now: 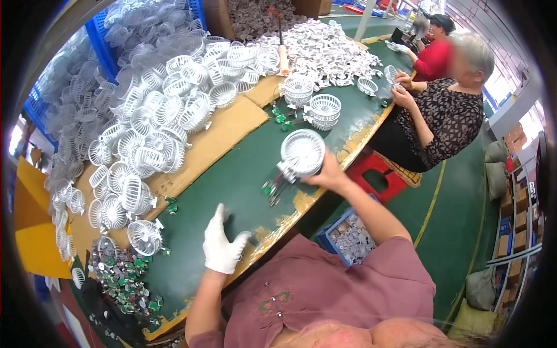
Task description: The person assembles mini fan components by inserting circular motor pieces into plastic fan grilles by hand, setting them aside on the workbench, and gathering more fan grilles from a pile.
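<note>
My right hand (329,173), bare, grips a small stack of round white plastic fan guards (303,149) over the green table (232,168). Thin wires with small green circuit boards (268,188) hang from the stack's near side. My left hand (223,246), in a white glove, holds nothing; its thumb and fingers are apart above the table's front edge. Left of it, a single fan guard (144,238) lies beside a heap of green circuit boards with wires and small motors (125,272). Beyond my right hand stand more stacked guards (323,110) with wired boards (281,116) next to them.
Fan guards pile high on flattened cardboard (232,124), with blue crates (101,49) behind. Small white parts (325,52) heap at the back near a screwdriver (282,52). A co-worker (447,116) sits at right, another person (435,55) beyond. A blue bin (332,240) stands below the table edge.
</note>
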`<state>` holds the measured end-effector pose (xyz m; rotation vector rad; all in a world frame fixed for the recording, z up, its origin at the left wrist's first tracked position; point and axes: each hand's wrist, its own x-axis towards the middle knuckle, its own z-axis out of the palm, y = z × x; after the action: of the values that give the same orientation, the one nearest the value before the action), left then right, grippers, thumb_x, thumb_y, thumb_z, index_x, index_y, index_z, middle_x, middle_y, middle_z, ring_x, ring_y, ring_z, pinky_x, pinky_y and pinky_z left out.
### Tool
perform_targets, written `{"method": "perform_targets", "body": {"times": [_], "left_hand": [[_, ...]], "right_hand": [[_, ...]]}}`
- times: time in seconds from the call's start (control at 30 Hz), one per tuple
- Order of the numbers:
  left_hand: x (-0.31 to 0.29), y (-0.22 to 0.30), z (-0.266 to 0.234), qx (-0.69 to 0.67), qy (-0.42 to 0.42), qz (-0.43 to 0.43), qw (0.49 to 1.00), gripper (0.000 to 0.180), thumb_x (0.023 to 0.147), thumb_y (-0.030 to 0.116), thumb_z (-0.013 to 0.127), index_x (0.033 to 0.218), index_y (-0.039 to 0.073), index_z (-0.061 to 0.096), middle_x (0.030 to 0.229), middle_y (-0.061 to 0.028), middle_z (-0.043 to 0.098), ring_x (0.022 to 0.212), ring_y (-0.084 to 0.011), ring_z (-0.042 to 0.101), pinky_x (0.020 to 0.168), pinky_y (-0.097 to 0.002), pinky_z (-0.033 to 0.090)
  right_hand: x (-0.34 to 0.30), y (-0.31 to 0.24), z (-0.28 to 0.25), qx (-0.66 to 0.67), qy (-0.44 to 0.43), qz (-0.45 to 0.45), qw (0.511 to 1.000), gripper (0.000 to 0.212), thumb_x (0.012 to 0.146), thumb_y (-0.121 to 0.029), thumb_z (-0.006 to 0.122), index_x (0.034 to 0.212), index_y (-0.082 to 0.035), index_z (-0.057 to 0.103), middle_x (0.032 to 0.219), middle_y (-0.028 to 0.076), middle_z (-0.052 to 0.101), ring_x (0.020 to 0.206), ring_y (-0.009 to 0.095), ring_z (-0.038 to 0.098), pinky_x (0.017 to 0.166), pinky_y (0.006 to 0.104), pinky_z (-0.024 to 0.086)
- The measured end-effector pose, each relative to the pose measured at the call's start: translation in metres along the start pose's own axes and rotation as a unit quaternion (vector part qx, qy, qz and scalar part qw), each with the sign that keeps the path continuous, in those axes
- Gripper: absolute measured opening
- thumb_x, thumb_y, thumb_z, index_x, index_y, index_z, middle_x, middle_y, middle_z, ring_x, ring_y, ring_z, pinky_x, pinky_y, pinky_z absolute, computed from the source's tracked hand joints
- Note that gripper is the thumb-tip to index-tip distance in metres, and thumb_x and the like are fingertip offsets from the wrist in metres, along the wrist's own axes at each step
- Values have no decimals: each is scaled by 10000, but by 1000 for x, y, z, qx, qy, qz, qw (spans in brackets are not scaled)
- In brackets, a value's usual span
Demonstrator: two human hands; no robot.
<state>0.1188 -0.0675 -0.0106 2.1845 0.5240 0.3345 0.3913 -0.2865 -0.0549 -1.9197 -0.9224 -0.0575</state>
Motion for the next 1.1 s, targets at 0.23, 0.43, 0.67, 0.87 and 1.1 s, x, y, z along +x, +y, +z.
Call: {"method": "perform_targets", "body": {"times": [0.23,0.43,0.67,0.87,1.1], "left_hand": [[6,-26,18,40,22,20,999,639,734,219,722,1299,46,480,1111,-118,606,1047,-283,557,947,-377,418],[13,-24,22,81,37,42,995,567,741,184,712,1254,40,517,1040,-110,621,997,-268,572,914,-377,430],[19,-33,22,-81,64,-22,994,468,768,68,657,1220,19,547,950,-103,620,833,-201,613,802,-325,489],[21,-31,21,-73,50,-17,996,466,770,63,656,1222,25,549,946,-93,617,814,-189,609,796,-317,488],[18,-32,21,-31,44,15,998,456,772,72,662,1213,27,556,923,-87,623,812,-193,603,796,-320,485]], "right_hand": [[48,104,-68,-65,60,46,995,862,561,-174,862,1262,27,404,1155,128,593,1059,193,571,915,330,456],[77,155,-78,-260,219,95,936,664,654,-202,812,1213,-16,505,1054,117,613,916,232,592,801,345,483],[86,149,-67,-198,223,109,948,608,635,-139,797,1172,-30,533,1071,155,608,1011,335,551,862,414,448],[84,156,-68,-211,215,111,947,709,645,-202,804,1256,-49,478,1136,151,578,1058,344,519,912,422,428],[82,159,-68,-223,205,132,944,730,646,-220,805,1271,-65,462,1142,150,575,1072,346,513,912,435,421]]}}
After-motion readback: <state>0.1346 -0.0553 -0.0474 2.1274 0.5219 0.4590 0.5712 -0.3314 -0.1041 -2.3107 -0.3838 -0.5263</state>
